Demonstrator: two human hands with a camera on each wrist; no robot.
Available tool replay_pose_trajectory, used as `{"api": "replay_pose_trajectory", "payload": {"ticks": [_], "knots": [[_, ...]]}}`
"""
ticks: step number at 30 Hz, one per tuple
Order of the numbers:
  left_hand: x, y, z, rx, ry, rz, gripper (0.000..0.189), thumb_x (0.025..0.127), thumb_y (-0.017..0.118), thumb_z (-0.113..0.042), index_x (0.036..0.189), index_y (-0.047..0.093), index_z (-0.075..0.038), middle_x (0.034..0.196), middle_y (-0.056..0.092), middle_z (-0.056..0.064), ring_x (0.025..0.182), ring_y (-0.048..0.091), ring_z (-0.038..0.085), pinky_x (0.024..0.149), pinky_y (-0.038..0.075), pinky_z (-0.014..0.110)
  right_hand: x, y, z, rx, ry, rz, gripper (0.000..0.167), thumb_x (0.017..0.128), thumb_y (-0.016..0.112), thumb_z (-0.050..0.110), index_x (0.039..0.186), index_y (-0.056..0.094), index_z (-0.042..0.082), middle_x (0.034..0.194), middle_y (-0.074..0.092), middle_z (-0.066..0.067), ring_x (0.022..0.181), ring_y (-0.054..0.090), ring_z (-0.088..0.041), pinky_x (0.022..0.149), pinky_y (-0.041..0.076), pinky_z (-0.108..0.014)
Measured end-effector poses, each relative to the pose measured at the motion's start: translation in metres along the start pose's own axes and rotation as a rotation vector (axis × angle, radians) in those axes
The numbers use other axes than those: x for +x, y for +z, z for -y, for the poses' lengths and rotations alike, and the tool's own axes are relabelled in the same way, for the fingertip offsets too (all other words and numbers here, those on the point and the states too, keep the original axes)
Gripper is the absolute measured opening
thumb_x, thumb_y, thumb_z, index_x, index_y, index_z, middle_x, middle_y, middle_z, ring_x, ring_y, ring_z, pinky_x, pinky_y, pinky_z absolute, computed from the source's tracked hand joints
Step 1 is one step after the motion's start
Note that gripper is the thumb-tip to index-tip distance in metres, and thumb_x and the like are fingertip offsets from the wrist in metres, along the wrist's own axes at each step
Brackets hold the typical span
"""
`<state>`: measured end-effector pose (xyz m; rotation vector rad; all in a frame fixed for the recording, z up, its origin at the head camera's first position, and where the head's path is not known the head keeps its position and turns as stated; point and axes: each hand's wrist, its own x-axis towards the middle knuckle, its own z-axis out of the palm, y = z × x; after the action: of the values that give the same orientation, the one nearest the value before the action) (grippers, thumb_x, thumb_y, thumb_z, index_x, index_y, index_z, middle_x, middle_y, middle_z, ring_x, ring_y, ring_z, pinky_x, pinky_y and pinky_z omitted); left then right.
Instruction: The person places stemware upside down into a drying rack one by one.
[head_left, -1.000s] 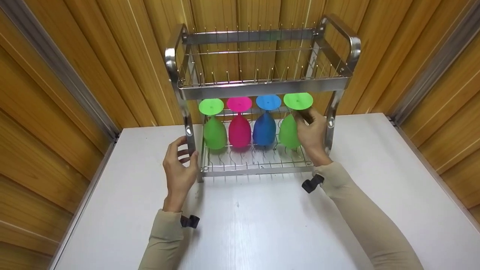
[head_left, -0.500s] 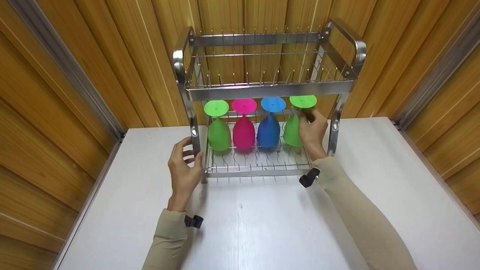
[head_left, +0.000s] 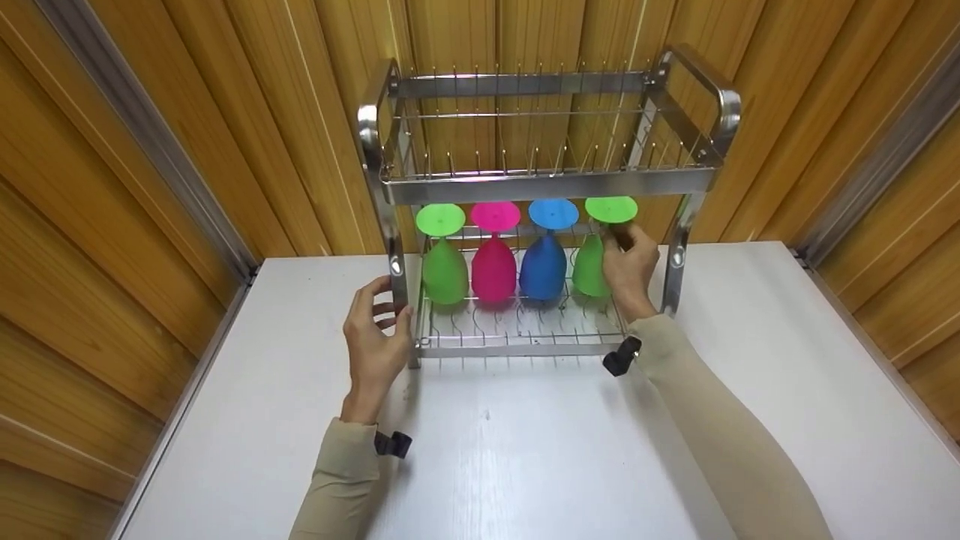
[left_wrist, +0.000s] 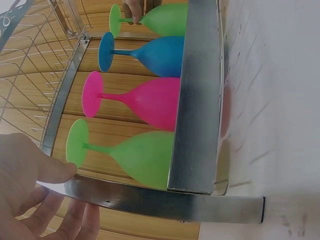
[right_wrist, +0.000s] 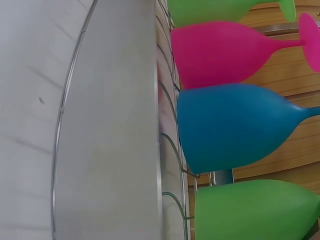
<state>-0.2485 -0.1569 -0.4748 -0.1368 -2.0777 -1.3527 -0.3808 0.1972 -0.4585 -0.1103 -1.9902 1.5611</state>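
Four-legged metal dish rack [head_left: 551, 183] stands on a white table. My left hand [head_left: 376, 345] grips its front left leg [left_wrist: 135, 196], thumb on one side and fingers on the other. Upside down in a row on the lower shelf are a green goblet [head_left: 445, 274], a pink goblet [head_left: 493, 271], a blue goblet [head_left: 543, 271] and a second green goblet [head_left: 590, 270] at the right end. At that last one, my right hand [head_left: 631, 264] pinches the stem below its upturned foot. The right wrist view shows the bowls but hides the fingers.
Above the goblets is the rack's upper tier with upright wire prongs [head_left: 536, 159] and side handles [head_left: 731, 112]. Wood-panelled walls [head_left: 315, 135] close in behind and at both sides. The white table [head_left: 495, 450] extends in front of the rack.
The head view has shifted, so the rack and both hands appear slightly lower and further right. My left hand stays on the leg and my right hand on the right green goblet's stem.
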Motion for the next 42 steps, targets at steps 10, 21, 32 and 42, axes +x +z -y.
{"api": "replay_pose_trajectory", "payload": {"ticks": [10, 21, 32, 42], "knots": [[0.000, 0.000, -0.002, 0.013, 0.020, -0.004, 0.050, 0.092, 0.076, 0.007, 0.140, 0.061, 0.000, 0.128, 0.068, 0.019, 0.100, 0.076, 0.032, 0.079, 0.068, 0.042, 0.002, -0.001, -0.007, -0.011, -0.042, -0.003, 0.017, 0.102, 0.069, 0.004, 0.113, 0.076, -0.006, 0.116, 0.078, -0.025, 0.113, 0.075, -0.037, 0.108, 0.059, -0.042], [0.000, 0.001, -0.001, 0.016, 0.005, -0.003, 0.051, 0.092, 0.077, 0.007, 0.139, 0.062, -0.001, 0.128, 0.068, 0.017, 0.100, 0.075, 0.029, 0.080, 0.067, 0.039, -0.002, -0.003, -0.006, -0.010, -0.024, -0.004, 0.019, 0.100, 0.072, 0.006, 0.115, 0.075, -0.006, 0.121, 0.077, -0.024, 0.117, 0.073, -0.036, 0.111, 0.056, -0.042], [0.000, 0.000, -0.001, 0.007, -0.001, 0.001, 0.051, 0.092, 0.077, 0.006, 0.140, 0.062, -0.002, 0.128, 0.068, 0.017, 0.100, 0.075, 0.030, 0.080, 0.067, 0.043, -0.025, -0.012, 0.003, 0.033, -0.029, -0.009, 0.033, 0.099, 0.072, 0.003, 0.130, 0.066, -0.008, 0.136, 0.067, -0.025, 0.133, 0.062, -0.036, 0.122, 0.046, -0.044], [0.001, 0.000, 0.002, -0.013, 0.024, -0.004, 0.050, 0.091, 0.076, 0.008, 0.139, 0.062, 0.001, 0.127, 0.068, 0.020, 0.099, 0.076, 0.033, 0.079, 0.067, 0.047, -0.072, -0.027, 0.012, 0.132, -0.128, 0.145, 0.041, 0.100, 0.070, -0.003, 0.138, 0.058, -0.011, 0.137, 0.060, -0.023, 0.139, 0.055, -0.032, 0.128, 0.039, -0.039]]}}
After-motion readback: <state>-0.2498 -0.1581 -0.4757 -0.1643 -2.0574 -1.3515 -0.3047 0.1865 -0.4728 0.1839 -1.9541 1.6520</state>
